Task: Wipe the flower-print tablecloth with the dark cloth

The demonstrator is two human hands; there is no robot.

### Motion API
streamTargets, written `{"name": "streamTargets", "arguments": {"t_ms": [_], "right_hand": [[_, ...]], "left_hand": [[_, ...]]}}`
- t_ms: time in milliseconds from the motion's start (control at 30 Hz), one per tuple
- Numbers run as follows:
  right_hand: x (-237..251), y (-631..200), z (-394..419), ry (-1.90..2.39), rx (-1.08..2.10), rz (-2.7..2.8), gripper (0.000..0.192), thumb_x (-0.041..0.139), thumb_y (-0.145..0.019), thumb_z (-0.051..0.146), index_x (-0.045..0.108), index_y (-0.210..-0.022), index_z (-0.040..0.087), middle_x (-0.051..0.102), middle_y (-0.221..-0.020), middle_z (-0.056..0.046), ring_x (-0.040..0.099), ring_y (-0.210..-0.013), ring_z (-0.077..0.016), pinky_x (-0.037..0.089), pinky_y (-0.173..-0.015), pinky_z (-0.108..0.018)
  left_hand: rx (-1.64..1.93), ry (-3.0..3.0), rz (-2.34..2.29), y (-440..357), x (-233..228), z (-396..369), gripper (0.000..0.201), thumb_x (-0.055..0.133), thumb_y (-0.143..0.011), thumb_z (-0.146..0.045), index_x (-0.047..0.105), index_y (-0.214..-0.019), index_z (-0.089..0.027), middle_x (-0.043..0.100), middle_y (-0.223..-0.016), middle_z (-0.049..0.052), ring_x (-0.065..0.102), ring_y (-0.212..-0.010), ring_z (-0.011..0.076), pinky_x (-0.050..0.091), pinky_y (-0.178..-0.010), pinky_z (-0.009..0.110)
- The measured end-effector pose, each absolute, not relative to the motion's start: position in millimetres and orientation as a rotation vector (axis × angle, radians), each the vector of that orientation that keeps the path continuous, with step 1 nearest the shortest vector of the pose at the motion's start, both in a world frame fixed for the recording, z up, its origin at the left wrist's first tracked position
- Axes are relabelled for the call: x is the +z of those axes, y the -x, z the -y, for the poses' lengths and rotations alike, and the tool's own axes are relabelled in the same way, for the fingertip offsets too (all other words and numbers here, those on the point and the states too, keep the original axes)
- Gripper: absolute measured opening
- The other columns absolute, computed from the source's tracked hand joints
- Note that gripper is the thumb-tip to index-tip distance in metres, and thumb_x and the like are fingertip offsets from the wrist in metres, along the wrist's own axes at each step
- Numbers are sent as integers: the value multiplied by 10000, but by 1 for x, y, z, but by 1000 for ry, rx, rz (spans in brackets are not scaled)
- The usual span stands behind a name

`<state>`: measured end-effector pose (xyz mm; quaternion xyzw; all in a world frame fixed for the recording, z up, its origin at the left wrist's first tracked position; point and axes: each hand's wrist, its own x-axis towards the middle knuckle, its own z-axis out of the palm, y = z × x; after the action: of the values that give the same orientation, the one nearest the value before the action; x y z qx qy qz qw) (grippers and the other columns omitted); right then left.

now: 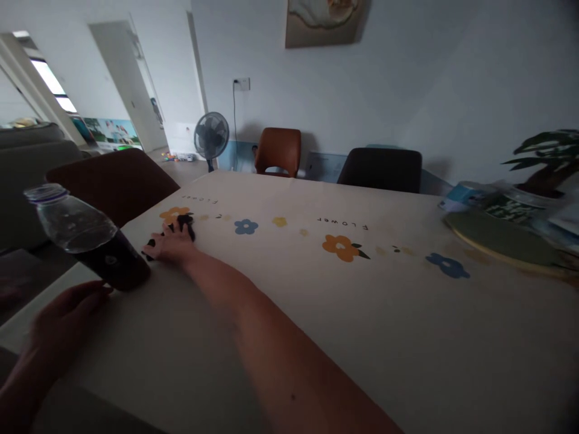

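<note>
While my right hand (pixel 172 243) is lying splayed over a black object (pixel 187 225), my left hand (pixel 67 312) (grip unclear from here) is resting beside a plastic bottle (pixel 93 240).

The pale tabletop (pixel 384 319), printed with orange, blue and yellow flowers (pixel 245 226), spreads beneath both hands. On it, a clear bottle of dark liquid (pixel 118 262) stands just beyond the left fingers (pixel 97 286). Something black (pixel 186 224), too blurred to name with confidence, lies under the spread right fingers (pixel 168 232). Well to those fingers' right lies a green mat (pixel 493 238), near a blue-and-white box (pixel 464 196).
</note>
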<state>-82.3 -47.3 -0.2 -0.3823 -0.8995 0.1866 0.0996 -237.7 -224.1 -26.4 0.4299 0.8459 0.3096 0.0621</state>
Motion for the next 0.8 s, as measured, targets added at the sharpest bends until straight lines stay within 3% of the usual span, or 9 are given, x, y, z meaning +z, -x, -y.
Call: {"name": "streamTargets", "arguments": {"t_ms": [133, 367, 600, 700, 800], "right_hand": [[-1, 53, 70, 1081, 533, 2675, 608, 495, -954, 521, 444, -1458, 186, 215, -1596, -126, 91, -1478, -354, 60, -1182, -596], [-2, -32, 128, 962, 533, 2738, 671, 522, -941, 568, 411, -1487, 194, 227, -1595, -107, 103, -1475, -358, 95, -1197, -550], [-2, -184, 223, 902, 421, 2746, 690, 511, -940, 610, 432, -1481, 190, 248, -1581, -114, 149, -1474, -318, 129, -1209, -525], [-3, -254, 268, 1034, 381, 2760, 708, 509, -935, 623, 408, -1498, 205, 220, -1587, -99, 131, -1478, -292, 129, -1218, -503], [-10, -316, 308, 1199, 328, 2735, 708, 466, -943, 642, 368, -1515, 236, 191, -1594, -65, 123, -1479, -276, 152, -1215, -522]], "left_hand": [[1092, -975, -2431, 214, -2, 226, 315, 621, -713, -394, 707, -1003, -308, 728, -987, -85, 657, -1021, 190, 486, -882, 282], [1366, -884, -2135, 206, 1, 232, 241, 640, -755, -273, 675, -990, -232, 715, -830, -84, 657, -908, 123, 499, -811, 202], [1597, -915, -2018, 180, 31, 243, 216, 632, -727, -240, 616, -917, -140, 655, -734, -54, 627, -701, 105, 521, -760, 230], [1571, -1118, -1989, 158, 40, 245, 276, 635, -730, -276, 615, -964, -129, 660, -785, -36, 619, -733, 113, 522, -827, 270], [1312, -1469, -1834, 105, 36, 252, 356, 618, -750, -348, 615, -1036, -136, 692, -944, 23, 630, -866, 154, 511, -914, 327]]}}
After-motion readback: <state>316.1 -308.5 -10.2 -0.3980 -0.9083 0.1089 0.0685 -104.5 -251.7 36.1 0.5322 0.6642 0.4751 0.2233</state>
